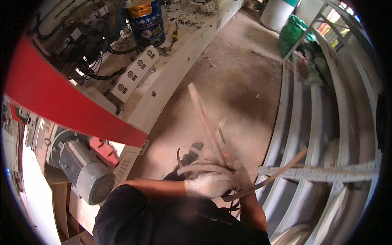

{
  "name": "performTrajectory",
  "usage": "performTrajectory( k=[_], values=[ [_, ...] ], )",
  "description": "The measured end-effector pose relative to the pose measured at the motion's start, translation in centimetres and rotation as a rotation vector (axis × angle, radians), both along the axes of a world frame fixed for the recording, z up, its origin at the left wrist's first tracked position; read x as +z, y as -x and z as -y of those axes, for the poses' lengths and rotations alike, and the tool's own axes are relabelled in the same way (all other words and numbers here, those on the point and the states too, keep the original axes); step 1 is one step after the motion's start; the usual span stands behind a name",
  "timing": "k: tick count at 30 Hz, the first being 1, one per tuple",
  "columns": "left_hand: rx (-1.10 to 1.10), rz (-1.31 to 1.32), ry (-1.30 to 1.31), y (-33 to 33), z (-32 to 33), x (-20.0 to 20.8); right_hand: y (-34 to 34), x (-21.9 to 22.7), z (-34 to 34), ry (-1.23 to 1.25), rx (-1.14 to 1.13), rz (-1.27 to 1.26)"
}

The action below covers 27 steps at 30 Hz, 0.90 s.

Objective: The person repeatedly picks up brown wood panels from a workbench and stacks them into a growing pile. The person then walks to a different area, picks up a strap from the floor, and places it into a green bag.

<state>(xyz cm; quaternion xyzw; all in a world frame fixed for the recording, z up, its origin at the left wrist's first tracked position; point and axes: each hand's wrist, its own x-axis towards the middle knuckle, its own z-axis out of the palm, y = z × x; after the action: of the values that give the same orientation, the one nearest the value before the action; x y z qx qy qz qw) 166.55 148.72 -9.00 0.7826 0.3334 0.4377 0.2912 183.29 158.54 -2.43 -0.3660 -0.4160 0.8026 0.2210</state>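
A bundle of long, thin, light-brown strips (203, 116) is held low in front of my body. One strip points up and away over the floor, and a curved strip (281, 171) sticks out to the right past my forearm. My left hand (210, 185), in a pale work glove, is closed around the near side of the bundle. Just beyond it, my right hand (232, 162) grips the strips too; it is blurred and partly covered by them. Dark thin ends hang below my left hand. What the strips are made of is unclear.
At left stands a machine with a red panel (61, 90), a grey motor (92, 173) and a white gauge panel (136, 73). A blue bucket (147, 24) sits on its bed. On the right is a pale slatted rack (314, 173). A green sack (292, 34) lies farther back.
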Motion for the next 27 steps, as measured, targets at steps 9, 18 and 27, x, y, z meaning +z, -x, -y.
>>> performTrajectory(
  k=[9, 18, 27],
  values=[
    [0.347, -0.095, 0.122, 6.3, -31.8, 9.2, 2.7, 3.7, -30.3, -0.397, -0.219, 0.099],
    [0.549, -0.055, 0.284, 7.9, -58.7, 10.5, 4.2, 3.7, -59.0, -0.056, -0.182, -0.183],
    [0.366, -0.493, 0.436, 7.9, -85.4, 13.1, 6.8, 4.7, -86.9, -0.018, 0.086, -0.112]
  ],
)
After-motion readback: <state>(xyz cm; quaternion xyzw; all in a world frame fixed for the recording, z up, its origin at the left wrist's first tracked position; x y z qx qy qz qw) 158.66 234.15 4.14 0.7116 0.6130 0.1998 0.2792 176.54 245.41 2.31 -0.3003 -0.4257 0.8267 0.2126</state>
